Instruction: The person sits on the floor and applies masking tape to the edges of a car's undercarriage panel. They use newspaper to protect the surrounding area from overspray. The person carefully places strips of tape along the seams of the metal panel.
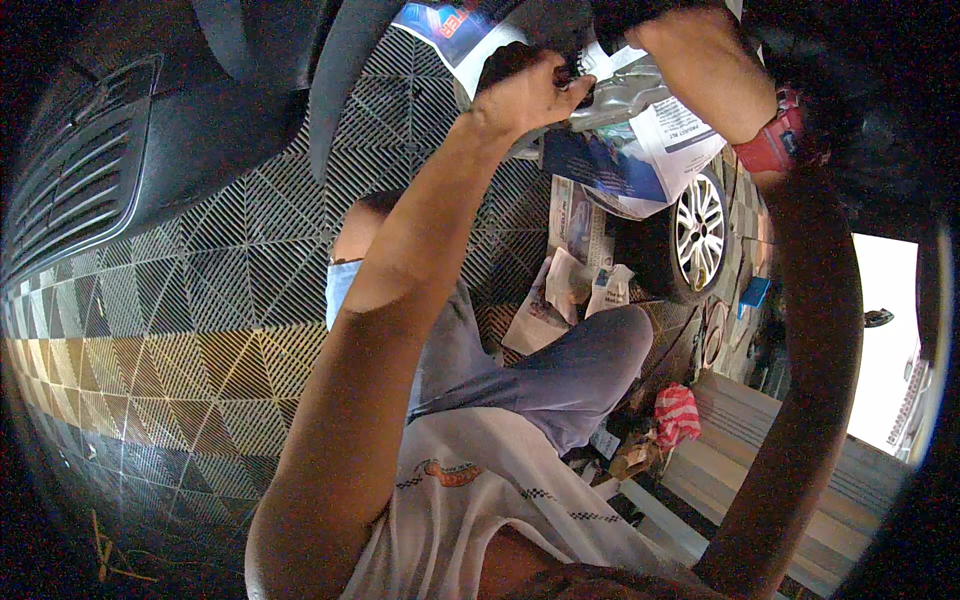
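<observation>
Both my arms reach up to the top of the view, under dark car bodywork. My left hand (525, 98) has its fingers curled around a black part, its thumb lying along the near side; shadow hides what the part is. Beside it is a shiny grey ribbed part (628, 95), possibly metal. My right hand (690, 45) bends inward above the grey part, a red band around its wrist. Its fingers are lost behind dark parts. Glossy printed sheets (610, 165) hang or lie just below and around the grey part.
Curved black bodywork with a slatted vent (85, 175) fills the upper left. A spoked wheel (700, 232) with its tyre stands beyond my knee, next to crumpled newspaper (545, 312). A red-and-white striped bag (678, 412) and a blue object (754, 292) lie at right. Patterned tiles (240, 270) cover the floor.
</observation>
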Demonstrator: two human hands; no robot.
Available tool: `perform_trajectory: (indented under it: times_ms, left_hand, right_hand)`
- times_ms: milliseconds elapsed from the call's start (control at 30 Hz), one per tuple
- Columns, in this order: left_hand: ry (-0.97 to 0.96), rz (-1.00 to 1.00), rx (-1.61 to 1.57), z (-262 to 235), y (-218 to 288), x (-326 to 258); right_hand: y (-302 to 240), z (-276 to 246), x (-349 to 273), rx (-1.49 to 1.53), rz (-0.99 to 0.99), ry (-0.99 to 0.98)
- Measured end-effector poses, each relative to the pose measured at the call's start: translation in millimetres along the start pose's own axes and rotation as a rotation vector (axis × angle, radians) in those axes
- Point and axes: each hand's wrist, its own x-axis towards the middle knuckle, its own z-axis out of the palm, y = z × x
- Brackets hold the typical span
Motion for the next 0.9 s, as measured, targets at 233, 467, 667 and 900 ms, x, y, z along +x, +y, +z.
perform_trajectory:
  times_ms: [233,467,667,900]
  left_hand:
    - [-0.031,-0.001,-0.016,4,-4,8]
    - [-0.087,0.000,-0.057,6,1,10]
    - [-0.065,-0.025,0.085,-3,8,13]
    - [-0.074,-0.095,0.106,8,19,17]
  right_hand:
    - [-1,-5,3,0.006,0.025,-0.103]
    - [-5,-1,7,-0.159,0.114,-0.281]
    - [-4,8,7,-0.053,0.206,-0.237]
    - [4,26,-37,0.022,1.464,0.006]
